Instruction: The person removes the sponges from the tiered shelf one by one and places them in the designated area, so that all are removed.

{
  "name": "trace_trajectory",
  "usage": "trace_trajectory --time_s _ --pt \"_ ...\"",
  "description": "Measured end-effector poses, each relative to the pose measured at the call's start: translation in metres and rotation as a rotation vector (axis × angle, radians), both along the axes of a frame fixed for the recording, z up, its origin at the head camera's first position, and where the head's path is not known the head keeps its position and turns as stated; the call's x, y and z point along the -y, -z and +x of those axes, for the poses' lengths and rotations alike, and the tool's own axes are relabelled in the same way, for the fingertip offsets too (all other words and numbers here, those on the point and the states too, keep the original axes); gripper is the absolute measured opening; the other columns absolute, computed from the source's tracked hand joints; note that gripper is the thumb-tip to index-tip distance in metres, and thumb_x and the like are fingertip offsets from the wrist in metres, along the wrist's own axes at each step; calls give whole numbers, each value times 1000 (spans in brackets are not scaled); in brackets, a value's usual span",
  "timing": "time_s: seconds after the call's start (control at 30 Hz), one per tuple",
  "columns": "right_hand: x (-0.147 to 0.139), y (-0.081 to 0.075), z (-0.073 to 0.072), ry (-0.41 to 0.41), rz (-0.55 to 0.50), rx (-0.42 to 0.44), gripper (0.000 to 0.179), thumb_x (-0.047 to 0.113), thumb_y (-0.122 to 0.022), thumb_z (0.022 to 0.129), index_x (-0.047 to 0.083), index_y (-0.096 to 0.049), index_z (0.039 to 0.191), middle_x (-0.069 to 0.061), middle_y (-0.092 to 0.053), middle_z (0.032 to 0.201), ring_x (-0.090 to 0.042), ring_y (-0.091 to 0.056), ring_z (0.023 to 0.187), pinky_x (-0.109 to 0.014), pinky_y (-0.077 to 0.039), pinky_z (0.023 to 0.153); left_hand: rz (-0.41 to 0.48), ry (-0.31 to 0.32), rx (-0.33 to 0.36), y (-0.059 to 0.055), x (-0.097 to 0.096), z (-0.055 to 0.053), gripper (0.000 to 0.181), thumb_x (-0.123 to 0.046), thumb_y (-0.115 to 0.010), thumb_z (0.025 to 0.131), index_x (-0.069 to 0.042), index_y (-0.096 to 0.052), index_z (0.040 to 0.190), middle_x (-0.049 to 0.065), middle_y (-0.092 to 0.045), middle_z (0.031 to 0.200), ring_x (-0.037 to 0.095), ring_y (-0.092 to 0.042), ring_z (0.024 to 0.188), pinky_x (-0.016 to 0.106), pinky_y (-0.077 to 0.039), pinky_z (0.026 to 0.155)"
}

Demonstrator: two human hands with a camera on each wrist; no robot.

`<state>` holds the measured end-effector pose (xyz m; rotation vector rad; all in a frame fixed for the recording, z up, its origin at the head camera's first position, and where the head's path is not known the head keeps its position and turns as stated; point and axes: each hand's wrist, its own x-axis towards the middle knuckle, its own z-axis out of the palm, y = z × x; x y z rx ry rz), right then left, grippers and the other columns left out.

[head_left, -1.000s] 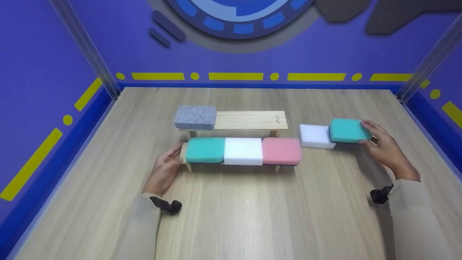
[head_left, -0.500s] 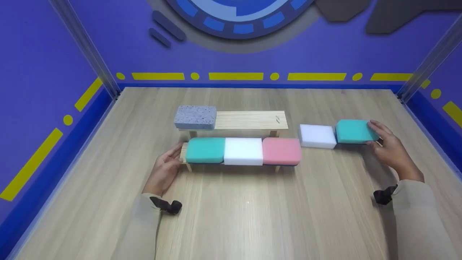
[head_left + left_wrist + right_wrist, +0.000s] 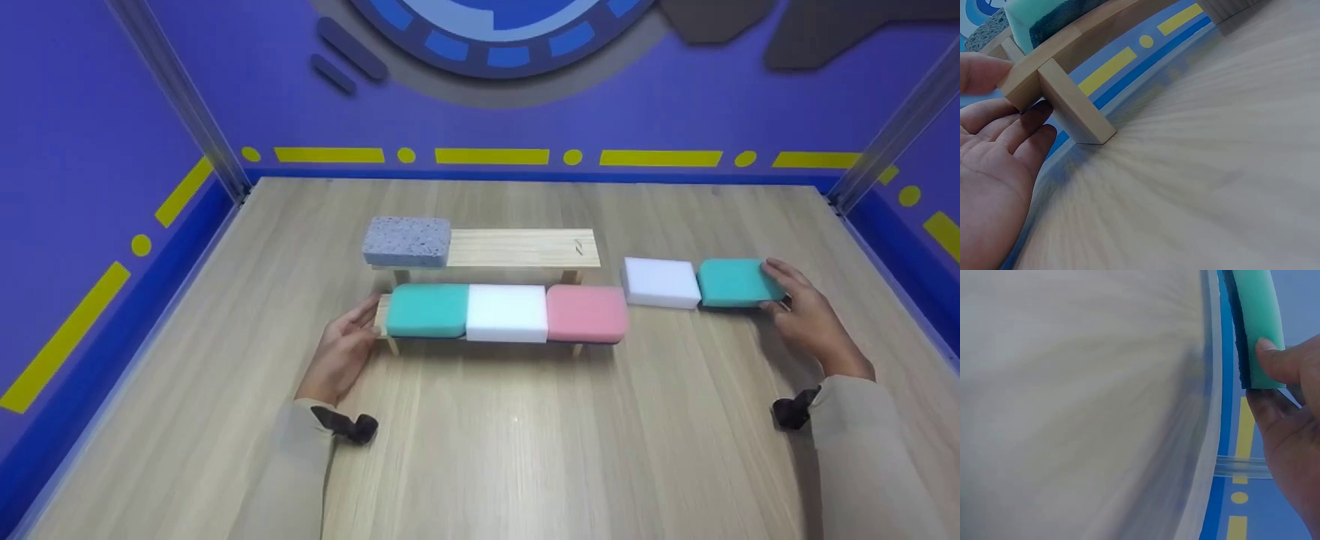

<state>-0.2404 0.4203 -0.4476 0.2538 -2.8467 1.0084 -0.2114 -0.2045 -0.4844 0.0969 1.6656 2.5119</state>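
With thumb above and fingers beneath, my left hand (image 3: 341,352) grips the left end of the front wooden stand (image 3: 1044,73). On that stand lie a green sponge (image 3: 427,310), a white sponge (image 3: 507,313) and a pink sponge (image 3: 586,313), side by side. At the right, my right hand (image 3: 810,319) pinches the right end of another green sponge (image 3: 739,282). Its dark scouring layer (image 3: 1237,332) shows in the right wrist view. This sponge lies level beside a second white sponge (image 3: 660,283), its left edge right at that sponge's right side.
Behind the front stand is a second wooden stand (image 3: 525,247), with a speckled grey sponge (image 3: 407,241) on its left end. The wood-grain table (image 3: 517,450) is bordered by a blue back wall (image 3: 510,127) and side walls.
My right hand has moved the green sponge slightly rightward, then down toward the table, so it no longer overlaps the white sponge beside it. My left hand stays on the stand's end.
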Motion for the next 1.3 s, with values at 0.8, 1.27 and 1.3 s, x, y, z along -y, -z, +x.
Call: trace_trajectory --time_s 0.8,1.27,1.3 --pt "2 3 -4 4 20 134 62 -2 -52 94 -11 -21 147 -31 -12 155 -53 -10 141 -66 -14 111 1 4 8 -1 0 0 65 14 -40 88 10 -17 148 23 -19 157 33 -20 146 16 -44 98" --pt "2 2 -3 45 27 133 69 2 -60 91 -9 -21 148 -33 -15 154 -55 -18 138 -65 -26 106 10 5 -11 2 1 0 65 13 -41 88 11 -17 148 23 -18 157 31 -19 146 16 -43 99" --pt "2 1 -3 45 24 129 70 3 -60 91 -9 -21 148 -33 -15 154 -55 -18 138 -66 -26 106 7 4 -12 2 1 0 65 13 -41 88 11 -17 148 23 -18 157 32 -19 146 16 -43 99"
